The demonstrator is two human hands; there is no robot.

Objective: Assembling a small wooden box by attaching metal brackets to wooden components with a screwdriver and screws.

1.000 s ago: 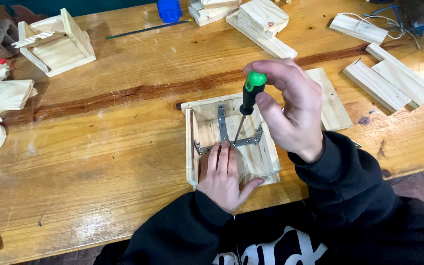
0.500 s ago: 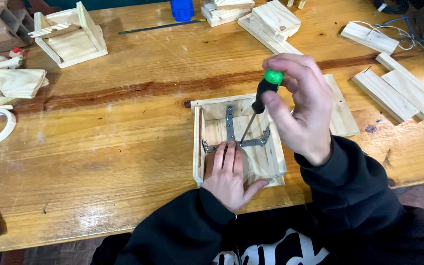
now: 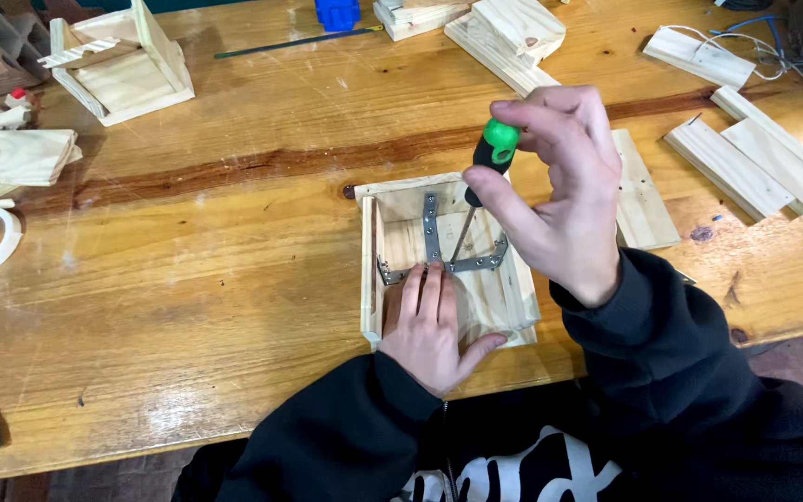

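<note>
Both hands (image 3: 434, 325) (image 3: 559, 191) work over wooden box (image 3: 401, 200).

Right hand (image 3: 564, 191) grips the green-handled screwdriver (image 3: 482, 177) upright over the metal bracket (image 3: 434, 244) (left hand (image 3: 434, 321) flat inside the wooden box (image 3: 371, 270)).

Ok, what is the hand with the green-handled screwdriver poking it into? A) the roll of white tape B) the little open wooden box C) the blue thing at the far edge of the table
B: the right hand holds the screwdriver upright, its tip down inside the wooden box by the metal brackets, while the left hand lies flat in the box.
</note>
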